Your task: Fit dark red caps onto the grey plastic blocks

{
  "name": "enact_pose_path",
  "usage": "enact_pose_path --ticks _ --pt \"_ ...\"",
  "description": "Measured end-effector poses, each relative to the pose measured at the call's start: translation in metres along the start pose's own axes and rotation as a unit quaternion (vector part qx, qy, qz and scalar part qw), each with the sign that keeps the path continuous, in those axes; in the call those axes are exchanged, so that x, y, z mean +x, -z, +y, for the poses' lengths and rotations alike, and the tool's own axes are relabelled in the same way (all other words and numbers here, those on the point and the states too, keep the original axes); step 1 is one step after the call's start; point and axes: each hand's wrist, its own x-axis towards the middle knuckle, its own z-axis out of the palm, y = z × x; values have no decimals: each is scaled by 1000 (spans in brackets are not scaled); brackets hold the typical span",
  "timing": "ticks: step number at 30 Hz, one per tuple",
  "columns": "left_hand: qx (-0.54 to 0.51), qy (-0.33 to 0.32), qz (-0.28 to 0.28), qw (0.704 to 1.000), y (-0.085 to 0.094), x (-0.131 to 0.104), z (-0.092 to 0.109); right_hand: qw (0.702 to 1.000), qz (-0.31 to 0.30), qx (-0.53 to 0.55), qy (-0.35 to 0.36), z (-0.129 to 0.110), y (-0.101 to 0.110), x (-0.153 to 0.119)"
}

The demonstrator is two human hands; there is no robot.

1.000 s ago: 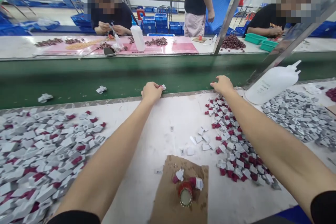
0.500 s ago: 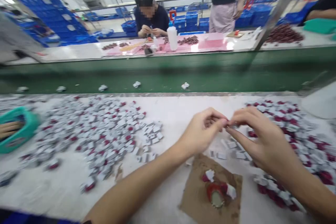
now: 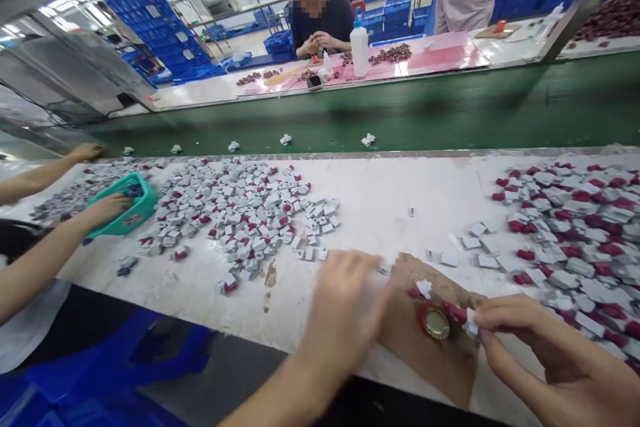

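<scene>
My right hand (image 3: 545, 347) pinches the white end of a small white-and-maroon piece (image 3: 456, 313) between thumb and forefinger. It holds this piece at the right side of a brown cardboard sheet (image 3: 425, 363). On the cardboard stands a round red cap-like thing (image 3: 434, 321) with a pale, shiny middle, close to the maroon end. Another white-and-maroon piece (image 3: 423, 289) lies just behind it. My left hand (image 3: 345, 307) is over the table by the cardboard's left edge. Motion smears its fingers, so I cannot make out whether they hold anything.
Heaps of grey-white and maroon pieces lie left (image 3: 245, 213) and right (image 3: 590, 233). Beyond runs a green belt (image 3: 320, 123) with several white pieces. A co-worker's hand rests in a teal basket (image 3: 145, 203) at left. Across the belt, another person works behind a white bottle (image 3: 359, 50).
My hands were together above the table and have parted. The right came down to the piece on the cardboard; the left moved down and left. The view has shifted, showing more at left.
</scene>
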Motion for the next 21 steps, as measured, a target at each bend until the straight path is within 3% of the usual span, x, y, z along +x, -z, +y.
enact_pose_path --ticks 2,4,6,10,18,21 --pt "212 70 91 971 10 -1 -23 999 11 -22 22 -2 -1 -4" --pt "326 118 112 931 18 -1 -42 998 1 -42 39 -3 -3 -8" --pt "365 130 104 916 22 -2 -53 996 -24 -63 57 -5 -7 -10" --pt "348 112 92 926 19 -6 -54 990 -51 -101 80 -13 -13 -8" --pt "258 53 78 962 5 -18 -49 992 -28 -91 88 -30 -19 -2" --pt "170 48 37 984 6 -20 -44 996 -22 -66 64 -30 -21 -4"
